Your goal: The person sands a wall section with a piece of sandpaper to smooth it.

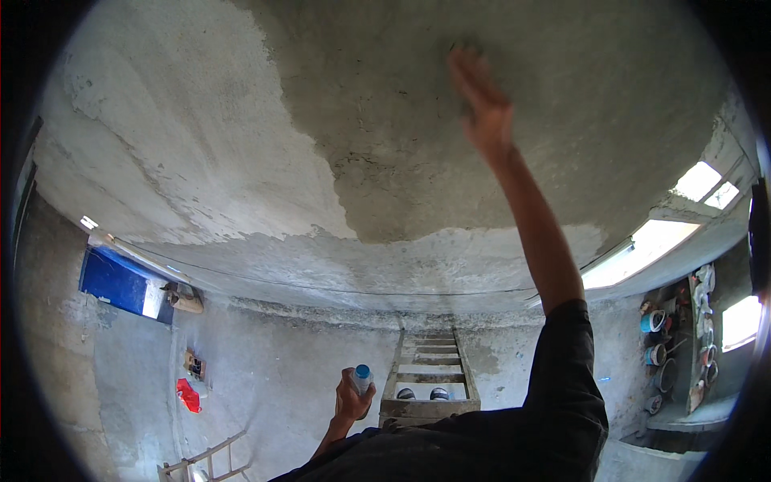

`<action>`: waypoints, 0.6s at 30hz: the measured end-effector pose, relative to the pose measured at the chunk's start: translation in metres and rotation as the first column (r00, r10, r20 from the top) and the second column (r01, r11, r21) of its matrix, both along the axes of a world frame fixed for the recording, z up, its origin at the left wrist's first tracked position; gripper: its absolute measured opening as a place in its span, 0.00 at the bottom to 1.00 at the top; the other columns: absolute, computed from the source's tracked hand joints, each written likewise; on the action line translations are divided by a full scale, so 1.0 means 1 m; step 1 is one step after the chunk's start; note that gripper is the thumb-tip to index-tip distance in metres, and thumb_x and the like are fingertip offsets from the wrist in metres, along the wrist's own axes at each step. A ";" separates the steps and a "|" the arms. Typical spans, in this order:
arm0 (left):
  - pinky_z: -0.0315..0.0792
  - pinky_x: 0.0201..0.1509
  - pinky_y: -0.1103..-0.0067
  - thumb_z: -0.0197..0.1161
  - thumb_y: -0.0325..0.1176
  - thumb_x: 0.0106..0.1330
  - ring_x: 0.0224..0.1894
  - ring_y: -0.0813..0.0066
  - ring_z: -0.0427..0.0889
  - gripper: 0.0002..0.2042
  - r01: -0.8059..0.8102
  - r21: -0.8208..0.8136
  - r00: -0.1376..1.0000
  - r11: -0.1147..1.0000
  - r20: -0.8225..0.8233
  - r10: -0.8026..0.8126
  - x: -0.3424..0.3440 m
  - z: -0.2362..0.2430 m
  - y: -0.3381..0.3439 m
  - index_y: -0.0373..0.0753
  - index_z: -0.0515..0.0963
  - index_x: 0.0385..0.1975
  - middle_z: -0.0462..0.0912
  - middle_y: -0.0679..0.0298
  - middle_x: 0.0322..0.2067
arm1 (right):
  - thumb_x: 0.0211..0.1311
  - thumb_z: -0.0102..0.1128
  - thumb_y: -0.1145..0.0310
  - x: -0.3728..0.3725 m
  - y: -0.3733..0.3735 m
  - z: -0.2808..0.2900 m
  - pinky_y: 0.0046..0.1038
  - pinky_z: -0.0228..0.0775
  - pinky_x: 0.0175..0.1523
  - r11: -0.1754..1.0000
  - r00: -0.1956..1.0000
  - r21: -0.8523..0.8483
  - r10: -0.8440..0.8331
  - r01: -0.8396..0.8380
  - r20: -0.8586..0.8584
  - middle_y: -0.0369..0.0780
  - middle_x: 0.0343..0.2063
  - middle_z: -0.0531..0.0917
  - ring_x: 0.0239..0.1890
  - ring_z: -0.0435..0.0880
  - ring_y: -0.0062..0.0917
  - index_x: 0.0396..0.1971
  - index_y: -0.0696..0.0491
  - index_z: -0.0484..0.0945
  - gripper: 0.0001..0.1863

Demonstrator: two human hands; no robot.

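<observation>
My right hand (484,104) is raised high against a grey plastered wall (401,161). Its fingers are stretched out together and flat to the surface, somewhat blurred by motion. I can make out nothing held in it. The wall around this hand is a darker, damp-looking grey, with a ragged edge against the paler, patchy plaster. Low at my left side, my left hand (348,401) is closed around a clear bottle (363,383) with a blue cap, held upright. Below me, a wooden ladder (431,377) leans to the wall, and my feet in sandals (438,394) show on it.
At the left a blue panel (116,277) is set in the wall, with a red bag (188,395) on the floor. Another ladder (213,462) lies lower left. Several buckets (654,353) stand at the right by a long plank (700,345). Bright windows (642,253) open at the right.
</observation>
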State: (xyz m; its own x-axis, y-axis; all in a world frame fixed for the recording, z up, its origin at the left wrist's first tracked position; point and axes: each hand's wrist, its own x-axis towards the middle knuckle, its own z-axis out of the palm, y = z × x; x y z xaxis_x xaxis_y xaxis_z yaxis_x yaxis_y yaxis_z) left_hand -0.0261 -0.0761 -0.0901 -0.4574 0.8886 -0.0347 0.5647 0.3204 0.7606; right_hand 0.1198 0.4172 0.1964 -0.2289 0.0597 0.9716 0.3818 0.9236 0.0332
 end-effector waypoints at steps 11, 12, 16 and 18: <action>0.74 0.39 0.61 0.68 0.37 0.52 0.35 0.44 0.79 0.26 0.012 0.046 1.000 0.999 -0.003 -0.012 0.005 0.001 0.011 0.38 0.62 0.47 0.78 0.47 0.33 | 0.49 0.53 0.86 -0.037 -0.022 -0.078 0.33 0.70 0.61 0.991 0.956 -0.097 -0.066 0.097 0.287 0.38 0.59 0.71 0.61 0.70 0.32 0.57 0.51 0.71 0.31; 0.74 0.39 0.61 0.68 0.36 0.52 0.36 0.44 0.79 0.26 0.015 0.026 1.000 1.000 -0.013 -0.015 0.005 0.000 0.010 0.38 0.62 0.47 0.78 0.47 0.33 | 0.49 0.53 0.86 -0.034 -0.016 -0.070 0.33 0.70 0.61 0.991 0.955 -0.093 -0.063 0.093 0.289 0.38 0.59 0.71 0.61 0.70 0.32 0.57 0.51 0.71 0.31; 0.74 0.40 0.61 0.68 0.36 0.52 0.36 0.44 0.79 0.26 0.014 0.011 1.000 1.000 -0.014 -0.014 0.010 -0.007 0.004 0.37 0.62 0.47 0.78 0.47 0.34 | 0.50 0.54 0.86 -0.008 0.010 0.011 0.33 0.71 0.60 0.978 0.981 0.100 -0.187 0.181 0.053 0.38 0.58 0.73 0.60 0.72 0.32 0.54 0.55 0.73 0.28; 0.73 0.40 0.60 0.68 0.35 0.52 0.37 0.43 0.79 0.26 0.004 0.001 0.999 1.000 0.033 -0.004 0.011 -0.006 0.006 0.37 0.62 0.47 0.78 0.46 0.35 | 0.49 0.55 0.86 -0.001 0.020 0.013 0.33 0.72 0.60 0.953 0.971 0.201 -0.237 0.226 0.029 0.38 0.57 0.73 0.59 0.73 0.32 0.54 0.56 0.73 0.27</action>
State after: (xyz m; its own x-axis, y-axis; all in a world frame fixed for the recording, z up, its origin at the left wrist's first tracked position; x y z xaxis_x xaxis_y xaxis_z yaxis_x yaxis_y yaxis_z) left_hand -0.0154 -0.0705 -0.0964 -0.4525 0.8904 -0.0489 0.5403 0.3173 0.7794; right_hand 0.1185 0.4369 0.2090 -0.2822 -0.0724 0.9566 0.5772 0.7837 0.2296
